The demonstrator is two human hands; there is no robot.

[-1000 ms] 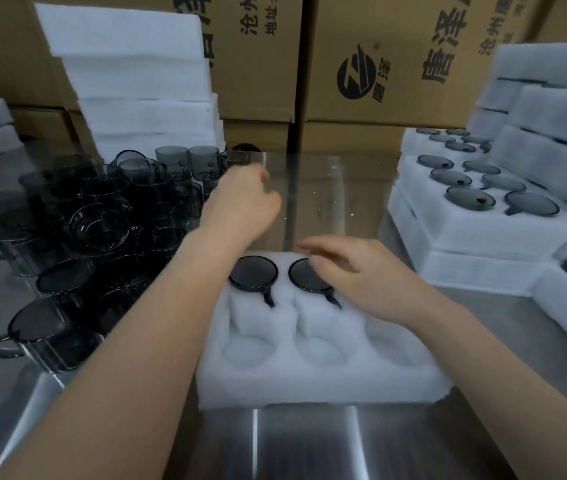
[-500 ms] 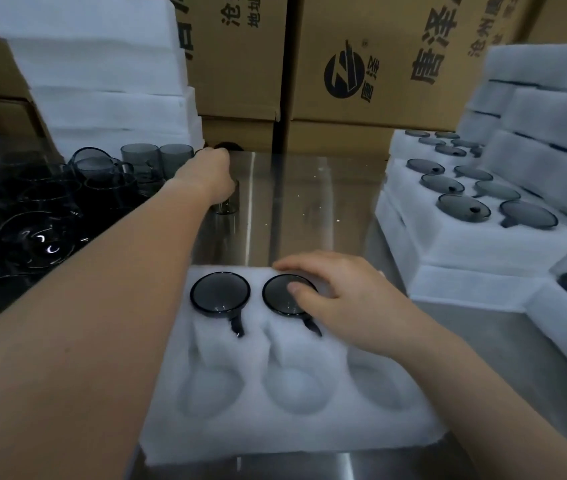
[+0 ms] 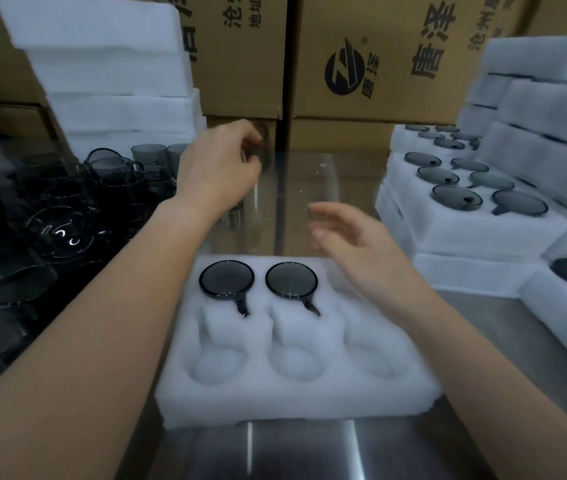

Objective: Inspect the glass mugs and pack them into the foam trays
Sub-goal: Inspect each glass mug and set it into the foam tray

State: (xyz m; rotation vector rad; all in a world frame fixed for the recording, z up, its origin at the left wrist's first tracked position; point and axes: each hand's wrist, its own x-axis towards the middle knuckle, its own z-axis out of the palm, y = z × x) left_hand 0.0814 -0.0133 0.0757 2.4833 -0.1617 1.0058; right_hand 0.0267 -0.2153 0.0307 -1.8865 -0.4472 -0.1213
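Fingers (image 3: 245, 142) of left hand (image 3: 216, 171) curled, pinching a blurred mug (image 3: 264, 157) beyond the tray (image 3: 296, 400). Right hand (image 3: 355, 244) fingers loosely spread above tray's back-right pocket. Mug is best turned against light, then seated handle nearward, like the packed pair (image 3: 226, 278).

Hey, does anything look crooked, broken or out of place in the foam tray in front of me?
Nothing stands out. The two packed mugs sit level in the foam tray, handles in their slots. The mug that the left hand grips is too blurred to judge.
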